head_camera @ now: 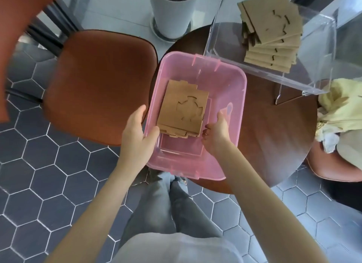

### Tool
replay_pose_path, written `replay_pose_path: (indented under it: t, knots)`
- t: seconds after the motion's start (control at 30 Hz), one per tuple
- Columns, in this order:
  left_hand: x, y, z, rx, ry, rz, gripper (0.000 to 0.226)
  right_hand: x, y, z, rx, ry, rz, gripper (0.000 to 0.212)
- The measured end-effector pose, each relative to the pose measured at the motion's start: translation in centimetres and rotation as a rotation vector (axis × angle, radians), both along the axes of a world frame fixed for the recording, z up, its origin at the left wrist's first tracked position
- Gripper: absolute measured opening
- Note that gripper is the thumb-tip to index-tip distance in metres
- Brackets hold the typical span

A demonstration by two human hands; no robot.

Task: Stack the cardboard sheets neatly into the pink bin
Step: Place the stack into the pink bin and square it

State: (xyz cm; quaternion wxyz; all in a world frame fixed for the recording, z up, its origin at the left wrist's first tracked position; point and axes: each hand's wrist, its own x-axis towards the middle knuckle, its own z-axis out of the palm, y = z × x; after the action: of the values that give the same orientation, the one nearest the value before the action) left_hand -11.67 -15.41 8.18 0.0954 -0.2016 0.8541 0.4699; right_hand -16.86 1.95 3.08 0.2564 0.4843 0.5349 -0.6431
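Nearest the body: left hand [138, 133] grips the pink bin [231, 78] at its left rim, thumb inside near the near-left corner of the cardboard, fingers wrapped outside.
Right hand: right hand [216, 134] reaches into the bin, fingers curled loosely at the near-right corner of the stack; it touches or nearly touches the edge and pinches nothing that I can see.
Inside the bin: cardboard sheets in the bin [184, 108] lie flat against the left side, several deep; the lower ones stick out unevenly at the near edge.
Step in hand: squaring the pile, as I judge it.
Doing it well: hold the bin steady with the left hand, nudge the near edges flush with the right, and press the corners rather than the cut-out centre.
Beyond the bin: clear acrylic box [313, 47] on the round dark surface [274, 135].
Farthest: remaining cardboard sheets [272, 35], fanned and untidy, wait inside that box.
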Motion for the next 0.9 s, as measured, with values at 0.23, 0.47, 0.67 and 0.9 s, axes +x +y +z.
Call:
replay_pose_path:
  t: [0.23, 0.47, 0.67, 0.9]
  knots:
    - [0.6, 0.4, -2.8, -0.009, -0.065, -0.023, 0.043, 0.0, -1.5, -1.6, -0.033, 0.027, 0.168, 0.074]
    - [0.7, 0.4, -2.5, -0.007, -0.033, -0.044, 0.043, 0.6, -2.0, -1.8, -0.070, 0.110, 0.164, 0.064]
    - [0.8, 0.4, -3.0, -0.005, -0.012, -0.056, 0.042, 1.0, -2.0, -1.2, 0.020, 0.066, 0.401, 0.017]
    - [0.8, 0.4, -2.7, -0.011, 0.004, -0.047, 0.043, 1.3, -1.5, -0.5, 0.141, -0.093, 0.556, 0.014]
